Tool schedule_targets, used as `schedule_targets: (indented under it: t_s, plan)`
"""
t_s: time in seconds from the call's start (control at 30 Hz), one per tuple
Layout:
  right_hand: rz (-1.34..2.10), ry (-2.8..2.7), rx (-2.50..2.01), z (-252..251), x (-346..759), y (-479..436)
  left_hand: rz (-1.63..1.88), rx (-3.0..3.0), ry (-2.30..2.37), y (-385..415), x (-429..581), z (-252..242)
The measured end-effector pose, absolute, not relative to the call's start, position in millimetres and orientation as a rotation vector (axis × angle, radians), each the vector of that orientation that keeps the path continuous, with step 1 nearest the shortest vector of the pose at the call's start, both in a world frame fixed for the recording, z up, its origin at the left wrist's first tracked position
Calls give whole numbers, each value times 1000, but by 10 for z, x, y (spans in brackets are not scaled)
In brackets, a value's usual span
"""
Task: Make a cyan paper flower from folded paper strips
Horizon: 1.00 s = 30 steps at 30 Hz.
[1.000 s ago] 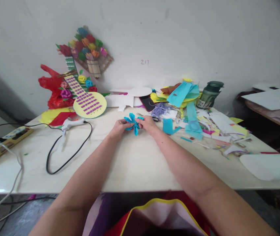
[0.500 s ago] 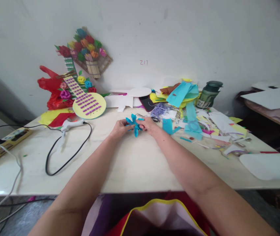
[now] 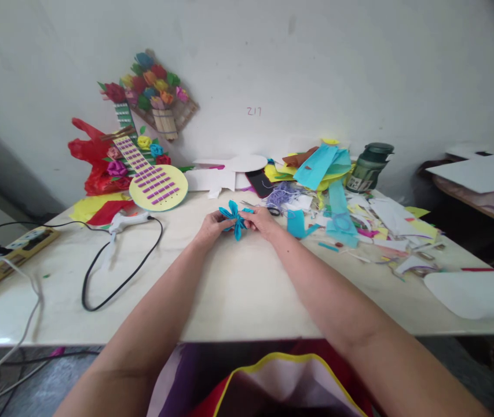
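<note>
A blue paper flower [image 3: 234, 222] with several pointed petals is held between both hands, over the middle of the table. My left hand [image 3: 212, 227] is closed on its left side, thumb laid across toward the centre. From the right, my right hand [image 3: 262, 220] pinches a petal between thumb and fingers. The fingers behind the flower are mostly hidden. Just beyond my right hand lie scissors [image 3: 274, 212], partly covered by it.
A white glue gun [image 3: 127, 221] with a looping black cord lies left, near a yellow power strip [image 3: 12, 255]. A yellow paper guitar [image 3: 160, 188] leans at the back. Paper scraps [image 3: 385, 231], blue strips [image 3: 337, 211] and a green bottle [image 3: 368, 168] crowd the right.
The flower has turned and tilted slightly to the left between my fingers. Both hands keep their grip in nearly the same place.
</note>
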State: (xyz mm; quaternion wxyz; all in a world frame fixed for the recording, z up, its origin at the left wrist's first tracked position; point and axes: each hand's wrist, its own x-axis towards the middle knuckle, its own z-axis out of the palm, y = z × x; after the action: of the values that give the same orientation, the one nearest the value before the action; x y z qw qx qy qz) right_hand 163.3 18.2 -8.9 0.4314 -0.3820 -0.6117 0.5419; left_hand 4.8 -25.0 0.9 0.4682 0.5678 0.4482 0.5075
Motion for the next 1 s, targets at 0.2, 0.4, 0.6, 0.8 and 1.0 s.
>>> schedule_targets:
  t_s: [0.2,0.4,0.6,0.8,1.0]
  plan:
    - [1163,-1546,-999,-84,1646,187,1327,1352,1117,-207,43,-40]
    - [1129,-1439,-1069,-70,1648,182,1314,1237,1143,-123,39,-48]
    - [1054,-1348,-1091,-132,1691,232,1213,1188,1191,21,160,31]
    - [699,-1321,-1230,-142,1850,406,1453,1031,1148,208,193,35]
    - [144,-1739,-1526,25,1939,495,1695,810,1117,354,76,-81]
